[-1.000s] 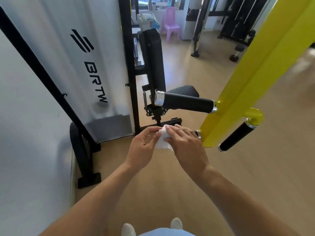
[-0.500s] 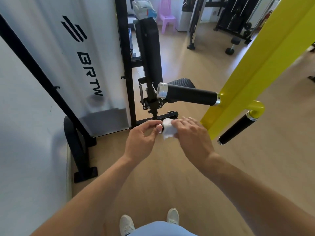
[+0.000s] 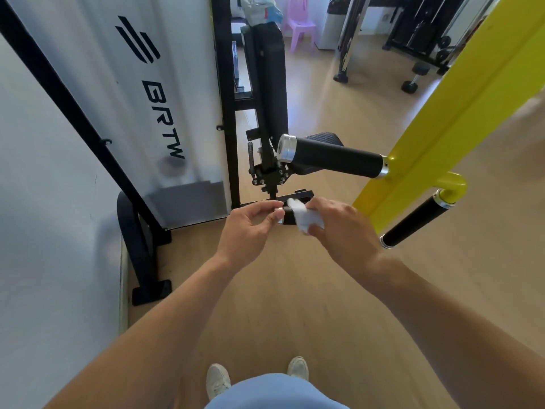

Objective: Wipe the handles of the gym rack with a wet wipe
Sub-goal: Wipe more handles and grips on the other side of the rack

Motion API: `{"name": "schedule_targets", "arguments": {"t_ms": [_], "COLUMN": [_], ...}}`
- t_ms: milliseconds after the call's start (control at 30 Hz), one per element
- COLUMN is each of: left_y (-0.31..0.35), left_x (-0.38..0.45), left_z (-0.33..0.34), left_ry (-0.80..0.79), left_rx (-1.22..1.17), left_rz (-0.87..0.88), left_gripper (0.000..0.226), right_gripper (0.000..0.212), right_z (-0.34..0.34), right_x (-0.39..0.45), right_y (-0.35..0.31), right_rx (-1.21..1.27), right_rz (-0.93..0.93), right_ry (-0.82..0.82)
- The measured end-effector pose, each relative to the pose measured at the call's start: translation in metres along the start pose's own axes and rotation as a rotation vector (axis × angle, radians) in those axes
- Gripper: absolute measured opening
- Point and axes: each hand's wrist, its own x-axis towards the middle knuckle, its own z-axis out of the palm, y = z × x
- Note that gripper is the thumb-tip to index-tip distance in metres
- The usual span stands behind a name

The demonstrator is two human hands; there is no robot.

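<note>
A yellow rack arm (image 3: 442, 119) carries three black handles with silver caps. The upper handle (image 3: 333, 157) sticks out to the left. Another handle (image 3: 415, 222) angles down at the right. Most of the lower handle (image 3: 288, 217) is hidden, with only a short black stretch showing between my hands. My right hand (image 3: 342, 228) is closed around this handle with the white wet wipe (image 3: 303, 216) wrapped under its fingers. My left hand (image 3: 250, 228) pinches the handle's silver end with thumb and fingertips.
A white panel marked BRTW in a black frame (image 3: 165, 93) stands at the left, its foot (image 3: 150, 290) on the wooden floor. A black padded seat back (image 3: 271, 84) rises behind the handles. Other gym machines and a pink chair (image 3: 298, 25) are at the back.
My right hand has slid the wipe rightward along the lower handle, uncovering a short black stretch. My left hand has let go of the wipe and now holds the handle's end.
</note>
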Motion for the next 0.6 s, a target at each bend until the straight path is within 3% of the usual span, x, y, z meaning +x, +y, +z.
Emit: {"name": "schedule_targets", "arguments": {"t_ms": [67,167,367,500,600], "left_y": [0.001,0.003,0.003,0.002,0.002], "left_x": [-0.001,-0.001,0.002,0.002,0.003], "left_z": [0.002,0.002,-0.002,0.001,0.002], "left_ry": [0.007,0.002,0.000,0.001,-0.001], "left_rx": [0.003,-0.002,0.027,0.054,0.069], "left_rz": [-0.005,0.004,0.003,-0.002,0.009], "left_gripper": [0.023,0.024,0.024,0.025,0.026], "right_gripper": [0.060,0.083,0.036,0.034,0.033], "right_z": [-0.001,-0.004,0.006,0.000,0.005], "right_x": [-0.001,0.000,0.006,0.006,0.005], "right_y": [0.006,-0.001,-0.011,0.004,-0.009], "right_rx": [-0.020,0.158,0.049,-0.186,-0.161], "right_rz": [0.017,0.014,-0.070,-0.039,-0.094], "right_ry": [-0.082,-0.182,0.064,0.030,0.048]}}
